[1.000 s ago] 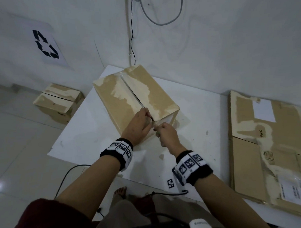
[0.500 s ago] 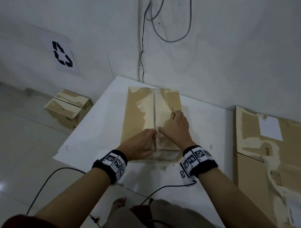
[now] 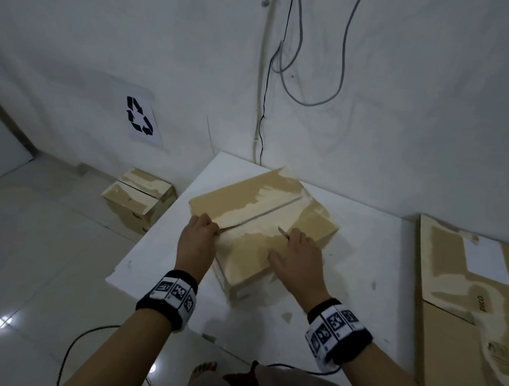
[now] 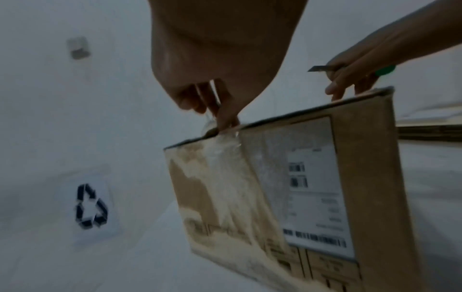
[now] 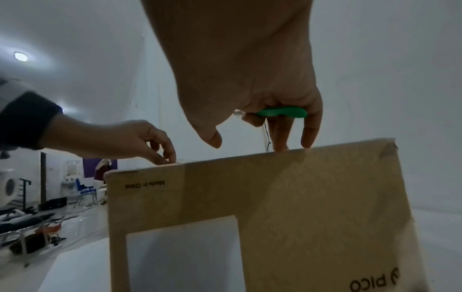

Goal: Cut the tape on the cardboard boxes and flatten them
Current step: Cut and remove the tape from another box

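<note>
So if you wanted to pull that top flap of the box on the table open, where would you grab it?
Probably at the flap's free edge along the centre seam, coming from above at the near end, where the left hand already has fingertips in the gap. The seam runs open across the box, so fingers can hook under there. The right hand grips the knife, so keep clear of it.
</note>
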{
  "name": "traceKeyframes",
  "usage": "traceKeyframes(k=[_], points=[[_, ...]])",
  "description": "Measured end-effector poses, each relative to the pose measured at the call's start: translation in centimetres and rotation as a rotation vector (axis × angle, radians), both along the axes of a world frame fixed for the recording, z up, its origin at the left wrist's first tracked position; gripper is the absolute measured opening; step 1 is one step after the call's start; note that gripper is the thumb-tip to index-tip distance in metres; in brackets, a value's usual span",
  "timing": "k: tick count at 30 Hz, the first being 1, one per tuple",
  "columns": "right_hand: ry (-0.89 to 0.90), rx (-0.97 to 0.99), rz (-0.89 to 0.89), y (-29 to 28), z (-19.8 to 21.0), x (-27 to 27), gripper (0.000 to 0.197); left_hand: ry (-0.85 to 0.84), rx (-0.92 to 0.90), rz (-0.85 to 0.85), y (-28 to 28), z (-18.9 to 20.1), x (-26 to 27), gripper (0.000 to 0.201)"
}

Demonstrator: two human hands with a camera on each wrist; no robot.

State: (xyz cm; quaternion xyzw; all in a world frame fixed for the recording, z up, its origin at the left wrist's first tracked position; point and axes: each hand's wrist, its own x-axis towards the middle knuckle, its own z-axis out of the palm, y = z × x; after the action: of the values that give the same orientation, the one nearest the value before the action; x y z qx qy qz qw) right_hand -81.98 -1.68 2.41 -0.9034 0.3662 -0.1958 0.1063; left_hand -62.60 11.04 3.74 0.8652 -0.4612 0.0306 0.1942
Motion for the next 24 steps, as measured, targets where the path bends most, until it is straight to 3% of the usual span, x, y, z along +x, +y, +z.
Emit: traceKeyframes(k=[5,8,11,13,19,22,24], points=[[-0.041,0.121,-0.004,-1.4,1.5,-0.9,0.026,0.079,0.148,0.066,-2.9,1.5,-2.9,0.022],[0.007,0.137,-0.191,-4.8,2.0,-1.3,0.027,0.17,0.219,0.144,-4.2,1.2,-5.0,0.051],[0.003,0.438,-0.382,-8.8,1.8,-1.9,0.049,0.128,0.312,0.223,-4.6,0.8,-5.7,0.093],[-0.078,0.661,-0.367,-10.1,1.7,-2.6,0.056,0.115,0.31,0.224,-4.5,0.5,-5.2,0.102],[-0.116,0.625,-0.231,-7.4,0.7,-5.0,0.064,0.279,0.129,0.145,-5.1,0.9,-1.3,0.066],[-0.188,0.699,-0.23,-4.7,-0.4,-4.9,0.069,0.264,0.247,-0.082,-6.6,2.0,-1.6,0.054],[-0.205,0.709,-0.234,-3.6,-0.9,-4.8,0.07,0.242,0.294,-0.212,-7.7,2.2,-3.1,0.061]])
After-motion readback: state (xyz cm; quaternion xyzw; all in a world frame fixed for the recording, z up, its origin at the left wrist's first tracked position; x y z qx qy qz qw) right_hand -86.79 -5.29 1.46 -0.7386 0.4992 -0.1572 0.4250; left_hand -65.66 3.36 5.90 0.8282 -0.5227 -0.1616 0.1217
